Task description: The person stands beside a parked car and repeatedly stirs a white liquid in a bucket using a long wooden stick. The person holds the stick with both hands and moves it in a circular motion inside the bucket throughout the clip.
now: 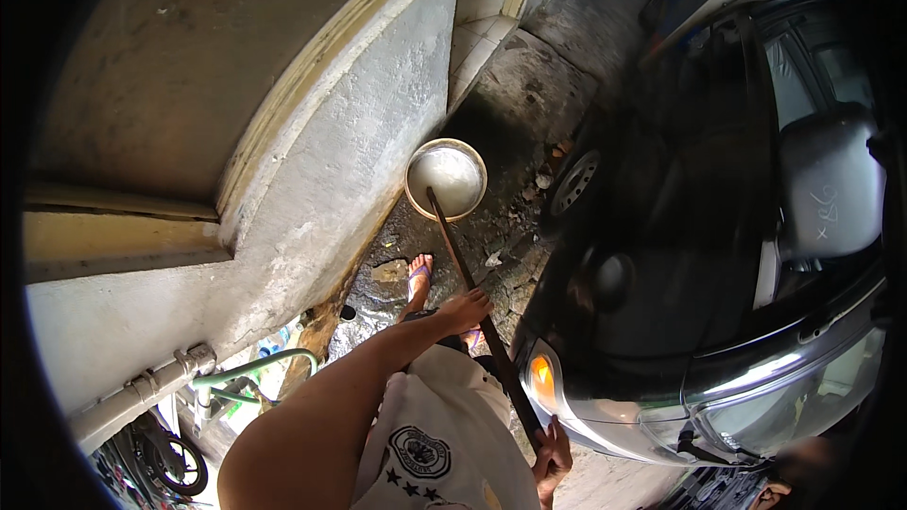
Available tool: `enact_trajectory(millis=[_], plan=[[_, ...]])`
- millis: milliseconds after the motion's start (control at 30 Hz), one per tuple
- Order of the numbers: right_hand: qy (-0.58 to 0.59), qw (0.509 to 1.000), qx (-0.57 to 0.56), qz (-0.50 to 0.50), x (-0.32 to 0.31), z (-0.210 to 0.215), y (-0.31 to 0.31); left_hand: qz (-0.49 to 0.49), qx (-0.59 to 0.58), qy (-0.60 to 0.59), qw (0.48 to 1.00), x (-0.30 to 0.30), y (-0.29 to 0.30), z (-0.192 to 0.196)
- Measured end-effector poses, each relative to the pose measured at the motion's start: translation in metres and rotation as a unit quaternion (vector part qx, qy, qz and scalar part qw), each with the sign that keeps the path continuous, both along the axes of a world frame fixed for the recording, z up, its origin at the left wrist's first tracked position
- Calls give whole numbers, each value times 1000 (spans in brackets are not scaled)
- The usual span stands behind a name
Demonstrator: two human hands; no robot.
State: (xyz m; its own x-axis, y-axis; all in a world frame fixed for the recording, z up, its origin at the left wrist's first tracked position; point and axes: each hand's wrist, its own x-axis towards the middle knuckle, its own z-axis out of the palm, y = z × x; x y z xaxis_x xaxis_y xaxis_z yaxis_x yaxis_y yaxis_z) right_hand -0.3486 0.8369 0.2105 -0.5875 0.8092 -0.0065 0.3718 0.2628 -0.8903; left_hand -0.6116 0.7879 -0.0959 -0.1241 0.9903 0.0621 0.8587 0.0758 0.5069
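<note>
A round pale bucket (484, 191) of whitish liquid stands on the wet ground beside the wall. One end of a long dark wooden stick (456, 257) dips into the liquid and leans toward me. Around the middle of the stick, the fingers of my left hand (463, 310) are closed. My right hand (552, 463) grips the stick nearer its upper end, close to my body. How far the stick reaches into the liquid is hidden.
On the right, a dark car (661, 321) with its orange front light (542, 378) stands close. A rough plastered wall (350, 123) runs along the left. A green hose (255, 364) bends near a pipe at lower left, above a motorcycle wheel (189, 467). Rubble lies between bucket and car.
</note>
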Motion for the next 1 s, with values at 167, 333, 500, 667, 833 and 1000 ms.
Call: enact_trajectory(millis=[167, 333, 500, 667, 833, 1000], plan=[[36, 996, -13, 82, -11, 33, 46, 23, -23, -15, 999, 2, 22, 40], [304, 947, -29, 102, -80, 109, 132, 87, -40, -73, 993, -31, 64, 123], [206, 972, -106, -48, -215, 132, 157, 141, -114, -147, 972, -115, 88, 129], [250, 959, -48, 127, -242, 99, 119, 204, -33, -184, 961, -126, 49, 95], [201, 939, -63, 273, -136, 58, 44, 228, 17, -192, 954, -59, -16, 64], [136, 973, -30, 186, -73, 28, 31, 149, 30, -106, 983, -31, -8, 35]])
